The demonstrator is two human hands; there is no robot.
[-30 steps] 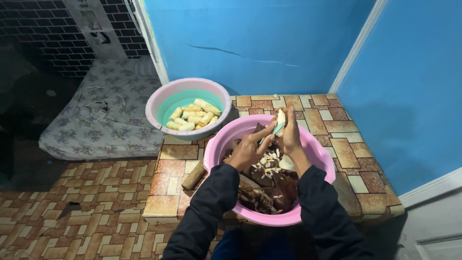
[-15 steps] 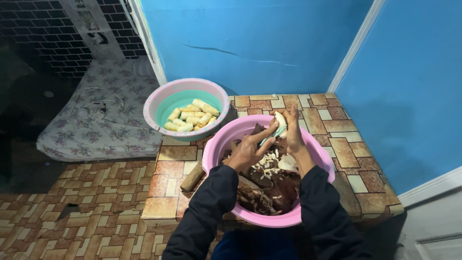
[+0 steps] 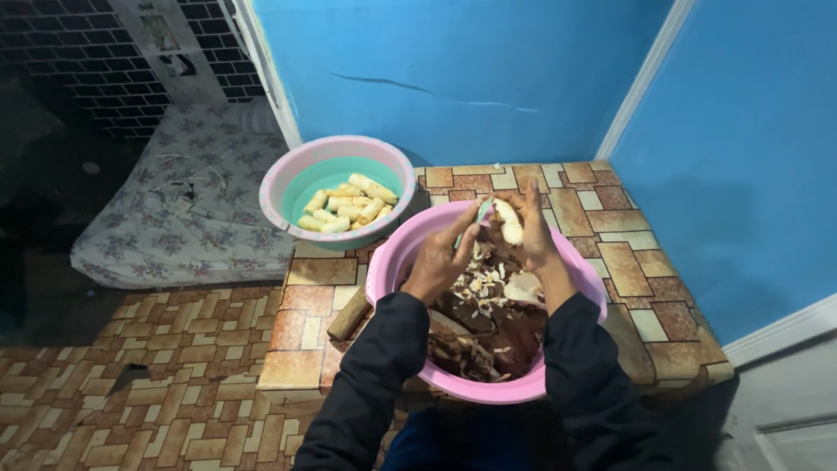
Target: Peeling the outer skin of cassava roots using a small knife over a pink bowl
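Observation:
My right hand (image 3: 532, 240) grips a partly peeled pale root piece (image 3: 508, 221) over a pink basin (image 3: 389, 262). The basin is filled with brown peelings (image 3: 488, 331) and pale scraps. Beside the root, my left hand (image 3: 440, 262) holds a peeler with a light green handle (image 3: 471, 218) against it. Both arms wear dark sleeves. Behind and to the left stands a second pink basin with a teal inside (image 3: 301, 174), holding several peeled pale root pieces (image 3: 349, 205).
Both basins rest on a raised tiled ledge (image 3: 628, 253) in a blue-walled corner. A brown unpeeled root (image 3: 349, 314) lies on the ledge left of the near basin. A flowered mattress (image 3: 183, 209) lies on the lower floor at left.
My hands and the root have stayed over the near basin, shifting only slightly while the peeler works along the root. The view has moved a little.

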